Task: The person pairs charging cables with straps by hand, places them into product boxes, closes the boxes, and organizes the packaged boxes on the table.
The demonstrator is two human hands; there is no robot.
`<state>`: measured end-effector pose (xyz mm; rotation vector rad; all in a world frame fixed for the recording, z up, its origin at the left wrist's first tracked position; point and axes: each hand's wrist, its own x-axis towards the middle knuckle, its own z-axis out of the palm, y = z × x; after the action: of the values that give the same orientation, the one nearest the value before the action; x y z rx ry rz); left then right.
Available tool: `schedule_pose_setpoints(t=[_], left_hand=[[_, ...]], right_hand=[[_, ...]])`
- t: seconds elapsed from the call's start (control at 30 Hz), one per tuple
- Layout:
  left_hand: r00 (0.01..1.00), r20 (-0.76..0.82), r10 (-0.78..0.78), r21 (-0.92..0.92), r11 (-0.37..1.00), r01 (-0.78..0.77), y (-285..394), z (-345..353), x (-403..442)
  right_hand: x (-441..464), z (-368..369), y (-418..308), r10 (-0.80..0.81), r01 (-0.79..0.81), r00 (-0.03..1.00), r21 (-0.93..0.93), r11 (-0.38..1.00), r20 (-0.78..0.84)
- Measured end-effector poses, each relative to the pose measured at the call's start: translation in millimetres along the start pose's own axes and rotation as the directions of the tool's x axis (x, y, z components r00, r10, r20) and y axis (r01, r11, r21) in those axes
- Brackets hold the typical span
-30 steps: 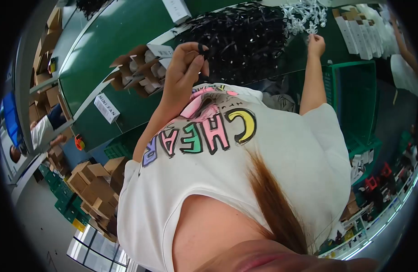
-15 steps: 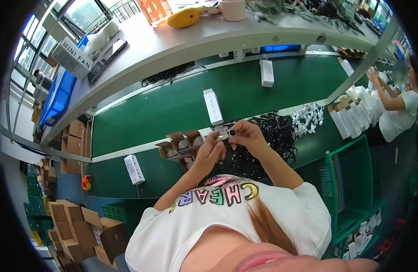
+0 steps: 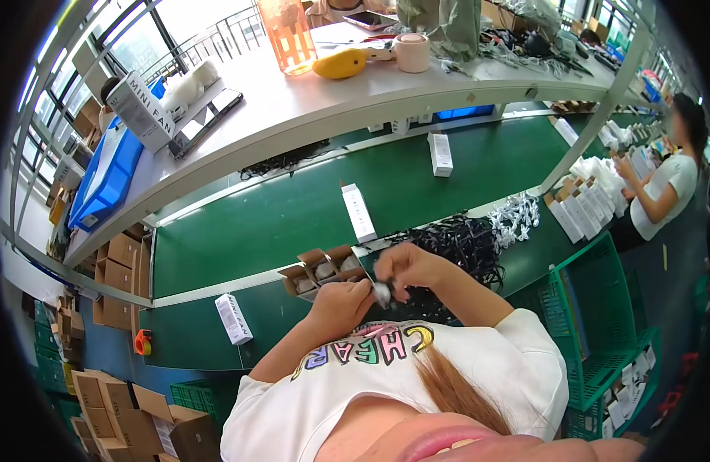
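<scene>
Close in front of my chest, a small bundled white cable (image 3: 382, 294) shows between my hands, blurred by motion. My left hand (image 3: 341, 302) pinches it from the left with closed fingers. Bent down on its other side, my right hand (image 3: 410, 271) has curled fingers at the bundle; their tips are partly smeared. Just beyond the left hand stand open cardboard boxes (image 3: 299, 285) with pale items inside. A tangled heap of black cables (image 3: 463, 250) lies behind and beside the right hand, and a pile of white cables (image 3: 514, 219) sits farther right.
White boxes lie on the green belt (image 3: 255, 208), one of them (image 3: 358, 212) near the middle. A MINI FAN box (image 3: 233, 319) and orange tape (image 3: 143, 342) are at left. A shelf (image 3: 355, 92) crosses overhead. Green crates (image 3: 594, 323) stand right; a co-worker (image 3: 667, 189) is beyond.
Both hands have come down and closer to my chest with the white cable. My right hand has turned fingers-downward. The view has tilted up slightly, showing more of the shelf.
</scene>
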<state>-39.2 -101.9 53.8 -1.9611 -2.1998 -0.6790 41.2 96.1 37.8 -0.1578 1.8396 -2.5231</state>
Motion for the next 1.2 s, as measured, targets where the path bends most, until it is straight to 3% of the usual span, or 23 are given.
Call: schedule_pose_setpoints(t=[0.03,0.07,0.1,0.13,0.17,0.2,0.23,0.27,0.33,0.37,0.4,0.43,0.5,0.53,0.57,0.6,0.67,0.7,0.77,0.9,1.03,1.07,1.2], left_hand=[[0.999,-0.035,0.016,-0.019,1.0,-0.016,-1.3,-4.3,-0.1],[0.999,-0.032,0.015,-0.022,1.0,-0.016,-1.8,-5.3,-1.6],[0.999,0.031,-0.029,0.035,0.999,0.027,-2.8,-6.1,-2.6],[0.993,0.088,-0.074,0.097,0.993,0.066,-4.7,-6.7,-2.3],[0.983,0.139,-0.123,0.164,0.981,0.1,-7.7,-7.7,-1.6],[0.966,0.186,-0.177,0.231,0.964,0.132,-11.0,-8.9,-2.1],[0.966,0.185,-0.181,0.23,0.964,0.136,-14.2,-8.9,-5.6],[0.959,0.217,-0.184,0.016,0.983,0.185,-18.4,-7.2,-11.8],[0.945,0.277,-0.172,-0.401,0.873,0.277,-28.2,-2.2,-26.6],[0.939,0.307,-0.157,-0.581,0.75,0.316,-31.6,1.0,-33.0],[0.87,0.423,-0.253,-0.688,0.536,0.49,-32.9,5.0,-39.0],[0.881,0.352,-0.315,-0.799,0.389,0.459,-37.6,25.7,-50.7],[0.856,0.362,-0.368,-0.917,0.023,0.398,-40.7,46.9,-63.5],[0.735,0.494,-0.465,-0.869,-0.289,0.401,-35.3,54.4,-68.8],[0.874,0.419,-0.245,-0.881,-0.344,0.326,-46.6,61.7,-79.7],[0.88,0.34,-0.333,-0.904,-0.374,0.207,-37.2,68.6,-82.8],[0.779,0.376,-0.502,-0.91,-0.041,0.413,-21.0,47.7,-74.7],[0.734,0.198,-0.649,-0.933,0.105,0.344,-22.7,62.4,-83.3],[0.533,-0.14,-0.835,-0.78,0.425,0.46,-35.3,69.0,-101.5],[0.41,-0.299,-0.862,-0.619,0.502,0.604,-52.1,80.5,-111.4],[0.59,-0.001,-0.807,-0.3,0.563,0.77,-58.4,86.3,-108.2],[0.578,-0.002,-0.816,-0.3,0.552,0.778,-61.2,89.1,-109.3],[0.609,0.029,-0.792,-0.139,0.6,0.787,-73.8,101.4,-111.9]], right_hand=[[0.7,5.9,0.4,0.039,-0.046,0.999,0.244,0.969,0.032],[2.1,9.6,3.2,0.042,-0.048,0.999,0.247,0.968,0.029],[4.7,11.7,7.1,-0.014,0.012,1.0,-0.1,0.995,-0.017],[8.6,12.1,10.3,-0.083,0.057,0.996,-0.439,0.897,-0.04],[13.6,12.0,12.3,-0.158,0.083,0.987,-0.725,0.683,-0.036],[17.8,13.0,13.2,-0.225,0.083,0.974,-0.919,0.385,-0.007],[17.8,14.4,14.1,-0.222,0.084,0.975,-0.919,0.384,-0.004],[14.2,15.1,15.7,-0.132,0.125,0.989,-0.808,0.575,0.059],[6.3,16.0,20.1,0.007,0.105,0.973,-0.472,0.875,0.231],[4.7,17.3,23.3,0.046,0.045,0.944,-0.263,0.964,0.327],[6.9,19.7,27.1,-0.079,0.139,0.953,-0.187,0.973,0.294],[7.1,26.0,35.5,-0.187,0.215,0.953,-0.096,0.972,0.24],[13.9,35.8,42.6,-0.331,0.351,0.932,-0.139,0.926,0.148],[13.6,37.8,48.5,-0.285,0.299,0.952,-0.15,0.942,0.108],[16.6,36.0,51.8,-0.307,0.327,0.941,-0.147,0.934,0.143],[10.8,34.7,57.6,-0.183,0.185,0.983,-0.089,0.979,0.031],[3.9,28.1,61.0,0.011,0.009,0.988,0.131,0.991,-0.154],[2.4,16.1,67.4,-0.042,0.044,0.984,0.005,0.999,-0.172],[2.4,12.6,76.5,-0.014,0.016,0.986,0.01,1.0,-0.168],[3.4,10.4,89.1,0.025,-0.031,0.973,-0.022,0.999,-0.231],[14.5,19.9,112.8,0.068,-0.053,0.995,-0.181,0.982,0.075],[17.4,22.9,115.9,0.077,-0.06,0.993,-0.178,0.982,0.087],[22.6,32.2,126.3,-0.019,0.138,0.977,-0.565,0.813,0.211]])
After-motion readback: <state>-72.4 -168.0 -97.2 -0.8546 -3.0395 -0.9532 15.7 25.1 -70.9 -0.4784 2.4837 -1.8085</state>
